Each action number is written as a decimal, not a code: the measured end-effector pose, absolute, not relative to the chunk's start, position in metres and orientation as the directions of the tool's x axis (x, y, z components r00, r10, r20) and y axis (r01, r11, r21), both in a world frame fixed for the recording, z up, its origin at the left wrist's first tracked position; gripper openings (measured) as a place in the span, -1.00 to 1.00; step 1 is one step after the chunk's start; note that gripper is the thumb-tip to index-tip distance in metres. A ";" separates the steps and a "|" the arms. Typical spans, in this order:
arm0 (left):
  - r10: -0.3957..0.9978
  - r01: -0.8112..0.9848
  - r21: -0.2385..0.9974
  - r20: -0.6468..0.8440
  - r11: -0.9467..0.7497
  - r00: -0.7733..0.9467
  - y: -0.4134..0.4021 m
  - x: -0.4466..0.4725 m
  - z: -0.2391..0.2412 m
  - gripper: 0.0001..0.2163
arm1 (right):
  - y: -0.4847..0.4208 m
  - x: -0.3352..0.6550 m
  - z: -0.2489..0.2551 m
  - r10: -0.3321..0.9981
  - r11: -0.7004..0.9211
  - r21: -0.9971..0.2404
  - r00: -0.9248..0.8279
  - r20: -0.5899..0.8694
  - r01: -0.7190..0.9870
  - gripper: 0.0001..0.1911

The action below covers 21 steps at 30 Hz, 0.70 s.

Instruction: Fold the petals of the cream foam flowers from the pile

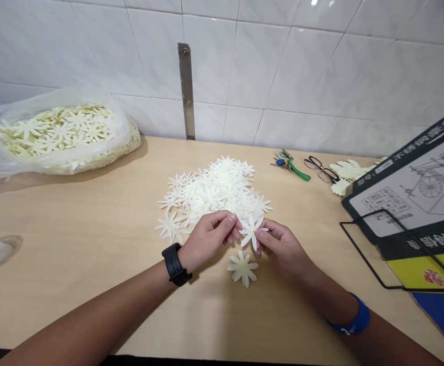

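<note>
Between my two hands is a pale, cream-white flower-shaped cutout (250,230) with long narrow petals. My right hand (283,247) pinches its right side with thumb and fingers. The closed fingertips of my left hand (212,236) are at its left petals; their exact grip is partly hidden. Just below, a second flower-shaped cutout (242,268) lies on the table and looks thicker, perhaps stacked. Beyond my hands spreads a loose pile of similar flower cutouts (218,188), its near edge partly covered by my left hand.
A clear plastic bag (121,127) full of cutouts stands at the back left of the wooden table (92,244). Keys with a green strap (300,172), glasses (326,174) and more cutouts (346,173) lie back right. A printed box (416,193) and black wire frame (362,259) occupy the right.
</note>
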<state>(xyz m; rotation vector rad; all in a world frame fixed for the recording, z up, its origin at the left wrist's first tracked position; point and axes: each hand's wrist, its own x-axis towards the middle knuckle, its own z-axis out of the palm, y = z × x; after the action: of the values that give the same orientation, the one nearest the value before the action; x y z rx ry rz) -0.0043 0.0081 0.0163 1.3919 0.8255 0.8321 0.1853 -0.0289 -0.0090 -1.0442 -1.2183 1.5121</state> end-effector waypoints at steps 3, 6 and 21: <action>0.893 -0.048 0.998 -0.021 0.048 0.450 0.008 -0.004 0.015 -0.77 | -0.030 0.186 -0.010 0.971 -0.100 -0.984 -0.230 -0.065 -0.146 -0.73; 0.885 -0.066 0.994 -0.044 0.084 0.464 0.009 -0.003 0.013 -0.78 | -0.030 0.186 -0.010 0.971 -0.101 -0.983 -0.232 -0.064 -0.151 -0.73; 0.868 0.000 1.000 0.017 -0.019 0.497 0.006 -0.005 0.017 -0.81 | -0.030 0.184 -0.009 0.961 -0.112 -0.992 -0.260 -0.092 -0.061 -0.77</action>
<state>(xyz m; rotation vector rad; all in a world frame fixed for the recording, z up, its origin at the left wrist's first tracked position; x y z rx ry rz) -0.0054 0.0062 0.0167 1.4285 0.8128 0.8280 0.1841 -0.0296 -0.0085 -1.0934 -1.2886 1.5119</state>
